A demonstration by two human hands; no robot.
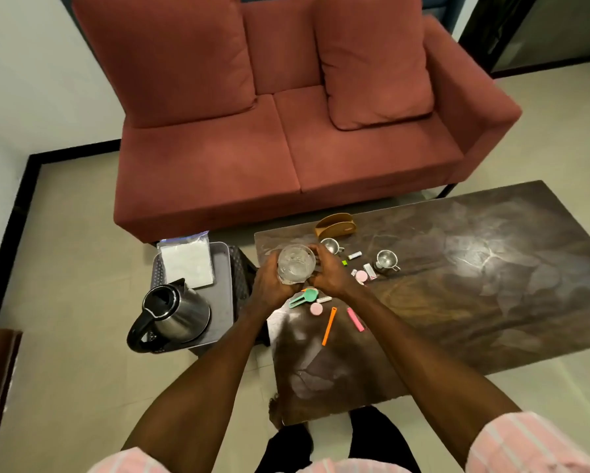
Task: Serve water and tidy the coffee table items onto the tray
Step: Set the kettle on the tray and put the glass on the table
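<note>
Left hand (269, 285) and right hand (329, 273) both curl fingers round glass jug (295, 264), holding it at table's (491, 268) left edge. Two steel cups (385, 261) near table's far edge. Kettle (170, 312) at tray's (223, 285) near edge, white packet (187, 264) at tray's far edge.

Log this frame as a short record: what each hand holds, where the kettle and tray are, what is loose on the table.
left hand: left hand grips the glass jar from its left side
right hand: right hand grips the same jar from the right
kettle: steel kettle stands on the grey tray, lid open
tray: on a dark stool left of the coffee table; a white packet lies on it
loose on table: two steel cups, orange stick, pink stick, wooden holder
</note>
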